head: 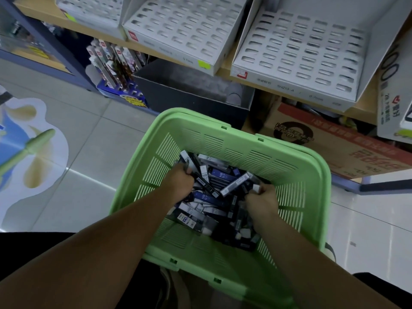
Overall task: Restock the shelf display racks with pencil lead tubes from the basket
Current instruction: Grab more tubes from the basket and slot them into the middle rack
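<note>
A green slatted plastic basket (301, 181) sits in front of me, its bottom covered with a heap of pencil lead tubes (214, 197) in black, blue and white, several marked HB. Both my hands are down inside it. My left hand (180, 184) grips a few dark tubes at the heap's left side. My right hand (263, 199) curls round tubes at the right side, a white cap showing above its fingers. On the wooden shelf above stand white display racks with rows of slots, one in the middle (185, 30) and one at the right (301, 54); their slots look unfilled.
A dark open box (189, 92) and a brown cardboard carton (334, 141) stand under the shelf behind the basket. A blue stand of packaged pens (116, 68) is at the left. Tiled floor with a printed sticker (29, 152) spreads to the left.
</note>
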### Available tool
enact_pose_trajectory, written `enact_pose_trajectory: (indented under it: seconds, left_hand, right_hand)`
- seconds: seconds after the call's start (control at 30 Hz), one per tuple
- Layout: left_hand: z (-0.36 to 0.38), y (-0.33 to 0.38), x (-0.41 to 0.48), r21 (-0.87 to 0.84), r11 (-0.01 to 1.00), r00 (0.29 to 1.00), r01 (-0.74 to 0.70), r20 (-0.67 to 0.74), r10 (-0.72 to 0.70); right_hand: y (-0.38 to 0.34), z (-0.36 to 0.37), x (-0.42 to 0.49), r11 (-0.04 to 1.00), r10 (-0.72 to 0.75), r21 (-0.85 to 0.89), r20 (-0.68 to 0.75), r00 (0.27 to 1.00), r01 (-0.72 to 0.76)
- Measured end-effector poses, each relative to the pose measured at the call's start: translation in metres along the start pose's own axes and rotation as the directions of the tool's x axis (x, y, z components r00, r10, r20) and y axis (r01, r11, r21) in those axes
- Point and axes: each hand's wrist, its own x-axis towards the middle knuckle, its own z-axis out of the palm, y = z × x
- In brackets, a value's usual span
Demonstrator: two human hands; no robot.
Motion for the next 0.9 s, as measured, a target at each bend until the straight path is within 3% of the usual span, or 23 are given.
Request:
enact_pose_trajectory:
  seconds: [0.17, 0.3, 0.53, 0.67, 0.8, 0.9]
  left_hand:
    - [0.007, 0.008, 0.013, 0.062, 0.998, 0.980, -0.004, -0.198, 0.016]
    - [0.017, 0.014, 0.017, 0.083, 0.996, 0.987, 0.015, -0.162, -0.002]
    - [0.013, 0.020, 0.029, 0.102, 0.989, 0.989, 0.106, -0.111, -0.094]
    - [0.016, 0.017, 0.028, 0.150, 0.989, 0.998, 0.016, -0.069, -0.006]
    - [0.024, 0.018, 0.020, 0.252, 0.965, 0.997, -0.077, 0.033, 0.071]
    - [0.029, 0.017, 0.013, 0.382, 0.919, 0.992, -0.099, 0.116, 0.059]
  right_hand:
    - [0.011, -0.009, -0.018, 0.968, 0.227, 0.086, 0.084, 0.970, -0.234]
    - [0.009, -0.008, -0.019, 0.878, 0.374, 0.232, 0.215, 0.902, -0.419]
    - [0.011, -0.015, -0.009, 0.882, 0.405, 0.220, 0.096, 0.910, -0.416]
    - [0.012, -0.016, -0.016, 0.788, 0.496, 0.316, 0.182, 0.849, -0.528]
    - [0.003, -0.024, -0.015, 0.873, 0.425, 0.254, 0.020, 0.905, -0.416]
    - [0.005, -0.026, -0.011, 0.862, 0.442, 0.230, 0.093, 0.892, -0.451]
